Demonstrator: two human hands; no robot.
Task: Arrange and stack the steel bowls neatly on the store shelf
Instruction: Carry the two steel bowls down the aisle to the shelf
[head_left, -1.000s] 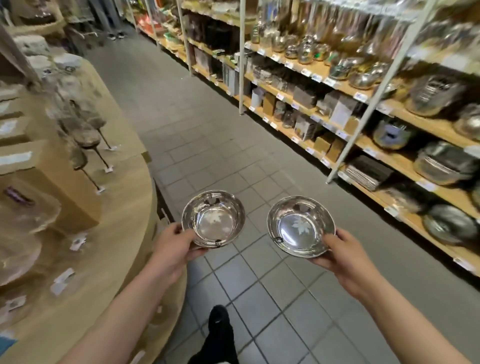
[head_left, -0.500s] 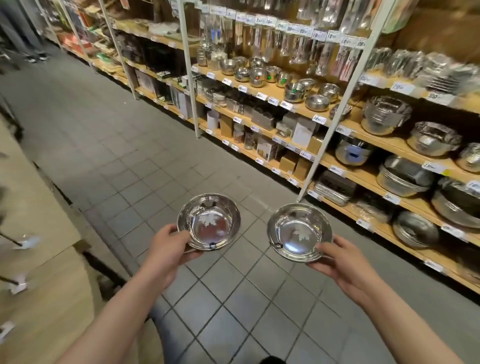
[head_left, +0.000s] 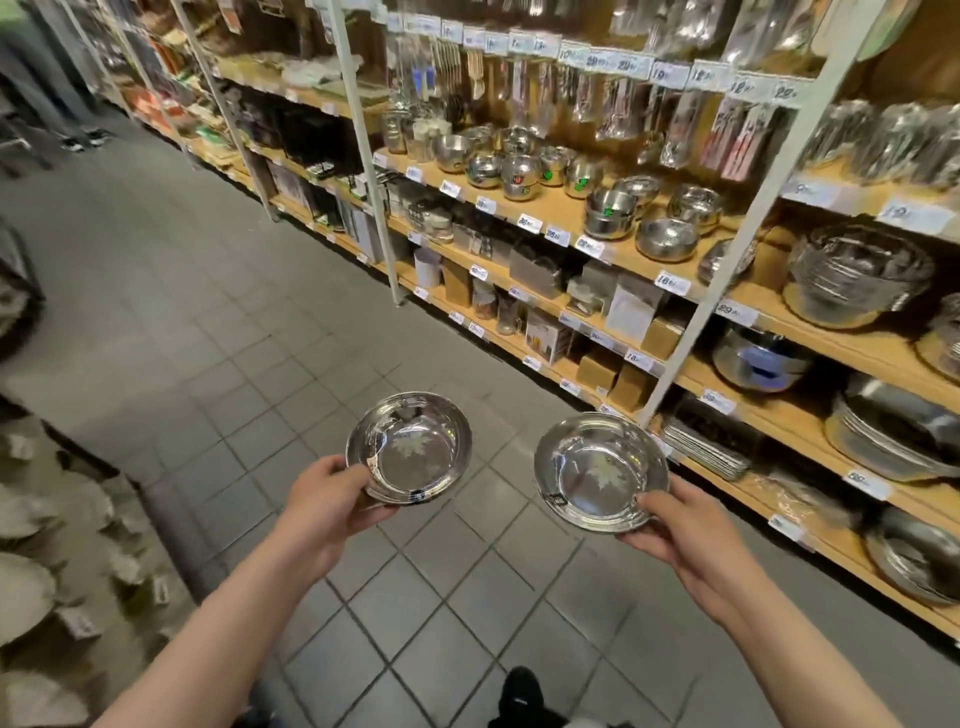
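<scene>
Left hand (head_left: 324, 501) – grips left bowl (head_left: 409, 448) | right hand (head_left: 685, 525) – grips right bowl (head_left: 600, 473)

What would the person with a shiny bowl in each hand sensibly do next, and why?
Probably step toward the shelf on the right and raise the bowls to it. The left hand grips one steel bowl and the right hand another bowl, both over the tiled floor, apart from each other, while similar steel bowls sit on that shelf.

Two shiny steel bowls (head_left: 409, 447) (head_left: 601, 472), upright, side by side
</scene>
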